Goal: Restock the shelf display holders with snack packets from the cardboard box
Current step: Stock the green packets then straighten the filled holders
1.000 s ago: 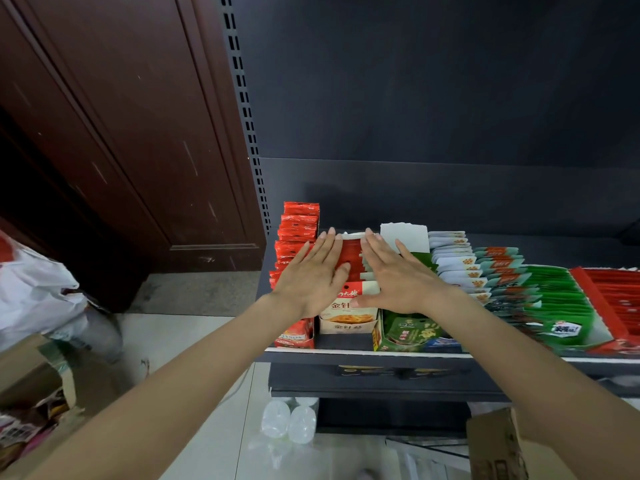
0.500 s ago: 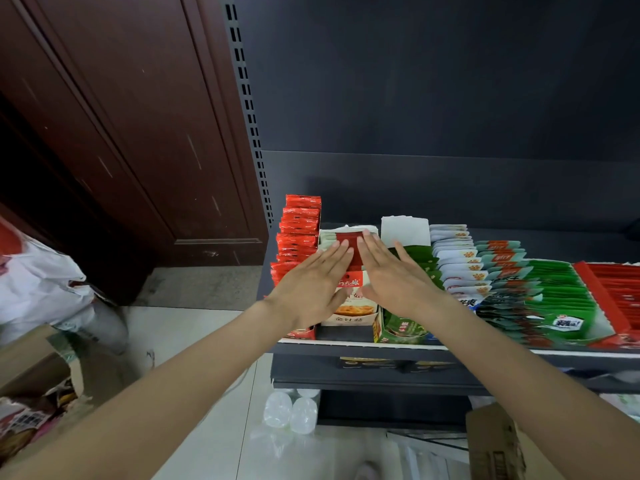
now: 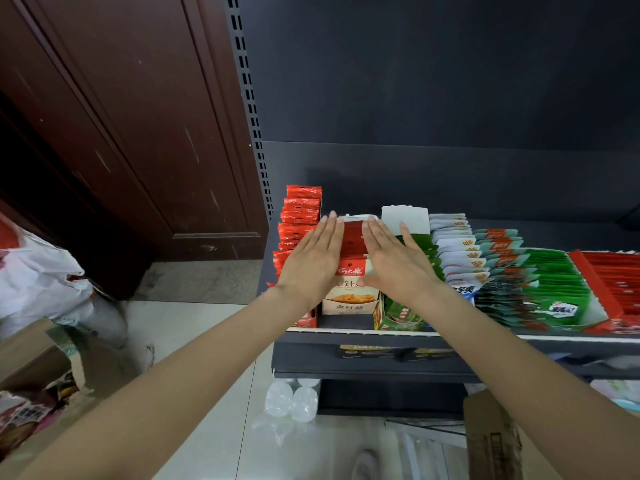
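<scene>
Standing upright in a white and orange display holder [image 3: 349,301] near the left end of the shelf [image 3: 450,337], a row of red snack packets [image 3: 352,239] filled the holder from its printed front panel back to a white cardboard flap. The packets showed glossy red tops, the nearest one carrying white lettering above an orange food picture.

The left hand [image 3: 313,261] lay flat with fingers straight and close together against the left side of the row, its fingertips reaching the rear packets. The right hand [image 3: 393,263] mirrored it on the right side, fingers straight and slightly fanned, the thumb lying across the front packet. Neither hand curled around anything; the two palms flanked the row, though whether they actually squeezed it could not be told.

To the left, just beside the left hand, stood a taller stack of red packets [image 3: 300,216]. To the right, a green holder [image 3: 398,315] held green packets partly covered by the right wrist, followed by white-topped packets [image 3: 453,244], a green tray [image 3: 554,289] and a red tray [image 3: 613,282] toward the shelf's right end. A dark back panel [image 3: 450,98] rose behind.

On the floor at lower left sat an open cardboard box [image 3: 38,375] with packets inside, a white plastic bag [image 3: 38,271] above it. Clear bottles [image 3: 292,403] stood beneath the shelf's left corner, and a second cardboard piece [image 3: 491,438] lay at lower right.
</scene>
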